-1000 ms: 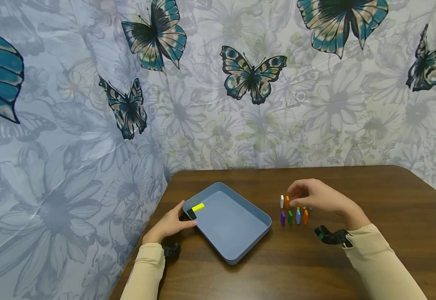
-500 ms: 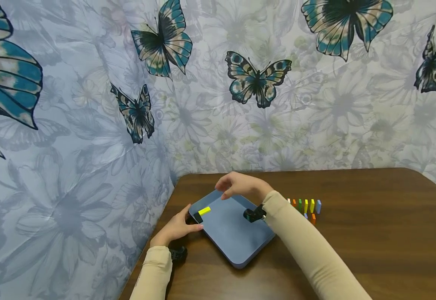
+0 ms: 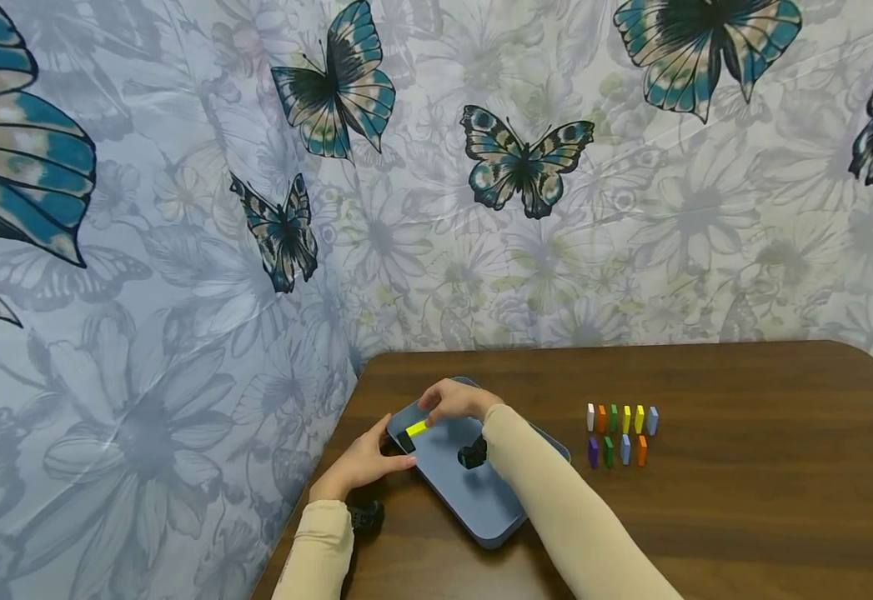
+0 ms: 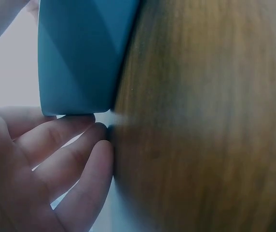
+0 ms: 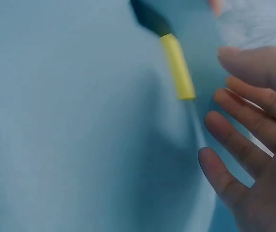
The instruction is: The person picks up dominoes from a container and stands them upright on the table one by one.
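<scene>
A grey-blue tray [image 3: 469,497] lies turned cornerwise on the table. My left hand [image 3: 363,463] holds its left corner, thumb along the near side and fingers against the outer wall [image 4: 80,63]. Inside that corner, a yellow domino-like block [image 3: 417,428] and a black one [image 3: 405,442] lie end to end. My right hand [image 3: 457,400] hovers over the tray, fingertips close to the yellow block. The right wrist view shows its fingers [image 5: 234,140] spread, apart from the yellow block [image 5: 178,67], with nothing held.
Right of the tray, several small coloured blocks stand upright on the brown table [image 3: 744,467] in two rows, among them a white block [image 3: 590,417] and a purple block [image 3: 593,452]. A butterfly-patterned wall [image 3: 436,275] rises behind the table.
My right hand has left the standing blocks, swung left over the tray and come down near the yellow block. The left hand keeps its place at the tray's corner.
</scene>
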The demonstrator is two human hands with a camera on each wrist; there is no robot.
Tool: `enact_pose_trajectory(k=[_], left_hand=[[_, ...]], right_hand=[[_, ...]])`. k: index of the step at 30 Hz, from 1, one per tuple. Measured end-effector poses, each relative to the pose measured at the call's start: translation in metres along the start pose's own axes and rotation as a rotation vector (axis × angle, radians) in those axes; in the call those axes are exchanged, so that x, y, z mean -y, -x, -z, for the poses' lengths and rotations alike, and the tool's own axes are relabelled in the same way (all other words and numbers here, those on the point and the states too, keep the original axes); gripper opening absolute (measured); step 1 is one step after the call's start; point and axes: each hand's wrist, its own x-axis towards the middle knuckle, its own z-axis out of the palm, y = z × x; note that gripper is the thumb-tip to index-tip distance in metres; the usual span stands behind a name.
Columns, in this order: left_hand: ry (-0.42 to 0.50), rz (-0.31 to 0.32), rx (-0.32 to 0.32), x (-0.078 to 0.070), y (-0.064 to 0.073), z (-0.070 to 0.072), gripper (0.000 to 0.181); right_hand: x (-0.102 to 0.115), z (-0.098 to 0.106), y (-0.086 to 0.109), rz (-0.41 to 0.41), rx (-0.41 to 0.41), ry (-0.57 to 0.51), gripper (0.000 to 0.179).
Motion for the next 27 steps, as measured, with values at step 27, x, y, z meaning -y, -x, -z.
enact_pose_trajectory(k=[27], left_hand=[[-0.028, 0.025, -0.031, -0.003, -0.004, -0.001, 0.108]], right_hand=[[-0.015, -0.031, -0.009, -0.059, -0.172, 0.059, 0.013]])
